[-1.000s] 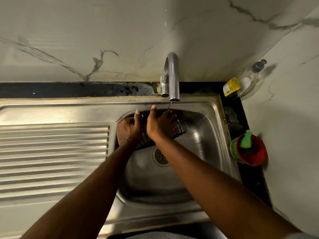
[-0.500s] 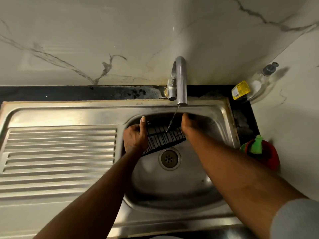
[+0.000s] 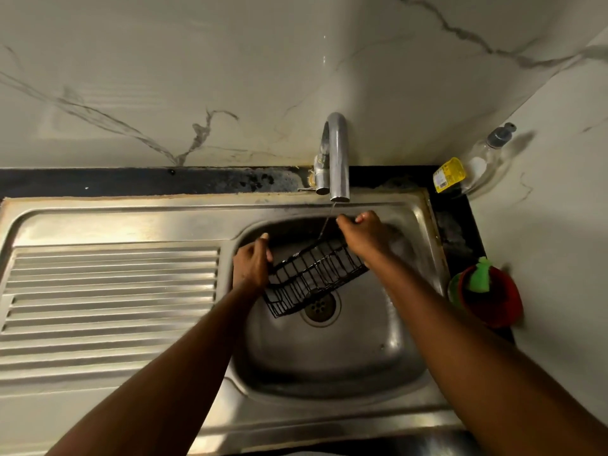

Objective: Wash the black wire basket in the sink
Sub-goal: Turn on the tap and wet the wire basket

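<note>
The left hand grips the black wire basket at 9 o'clock, the right hand at 2 o'clock. It sits tilted beneath the faucet, probably to catch the thin stream.

I'm not getting the 2 ends of the wire basket, left hand and right hand are covering them. It's blocking part of the drain. Bottle label is showing too small to read, forearms are running off the bottom edge.
</note>
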The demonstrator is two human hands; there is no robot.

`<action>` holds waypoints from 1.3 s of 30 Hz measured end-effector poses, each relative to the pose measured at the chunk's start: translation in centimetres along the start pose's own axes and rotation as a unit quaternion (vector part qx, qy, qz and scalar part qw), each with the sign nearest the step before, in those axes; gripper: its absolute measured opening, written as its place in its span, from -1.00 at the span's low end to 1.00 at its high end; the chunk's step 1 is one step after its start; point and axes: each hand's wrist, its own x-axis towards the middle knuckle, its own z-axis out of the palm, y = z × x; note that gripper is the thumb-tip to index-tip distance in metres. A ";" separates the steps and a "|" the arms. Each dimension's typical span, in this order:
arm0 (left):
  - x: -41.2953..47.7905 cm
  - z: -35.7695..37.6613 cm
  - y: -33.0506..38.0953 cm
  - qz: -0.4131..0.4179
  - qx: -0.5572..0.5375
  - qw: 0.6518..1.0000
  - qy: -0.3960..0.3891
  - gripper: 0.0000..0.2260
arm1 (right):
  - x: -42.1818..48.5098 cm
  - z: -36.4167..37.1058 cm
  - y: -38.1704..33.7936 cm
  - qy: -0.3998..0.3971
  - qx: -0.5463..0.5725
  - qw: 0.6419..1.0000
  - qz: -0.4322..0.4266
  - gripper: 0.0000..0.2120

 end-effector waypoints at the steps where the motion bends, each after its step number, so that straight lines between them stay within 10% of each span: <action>1: -0.3 0.2 0.3 0.020 0.031 0.999 -0.008 -0.58 | -0.6 0.2 -1.0 0.005 -0.001 1.000 -0.010 -0.52; 8: -2.0 2.2 4.4 0.181 0.077 0.980 -0.006 -0.61 | -5.7 1.7 -6.4 0.093 -0.070 0.985 -0.124 -0.36; 15: -1.8 2.2 4.9 -0.059 -0.014 0.992 0.107 -0.41 | -12.7 5.4 -4.3 0.102 -0.176 0.929 -0.309 -0.44; 27: -2.8 3.9 6.0 -0.058 -0.044 0.989 0.127 -0.41 | -4.8 3.5 -3.9 0.005 -0.088 0.995 -0.045 -0.17; 30: -4.0 4.9 5.9 -0.031 -0.023 0.992 0.123 -0.45 | -1.7 1.9 -6.3 -0.024 -0.021 0.997 0.073 -0.35; 39: -3.3 4.7 4.8 -0.034 -0.058 0.990 0.123 -0.54 | -7.1 5.3 -5.1 0.032 -0.161 0.982 -0.098 -0.29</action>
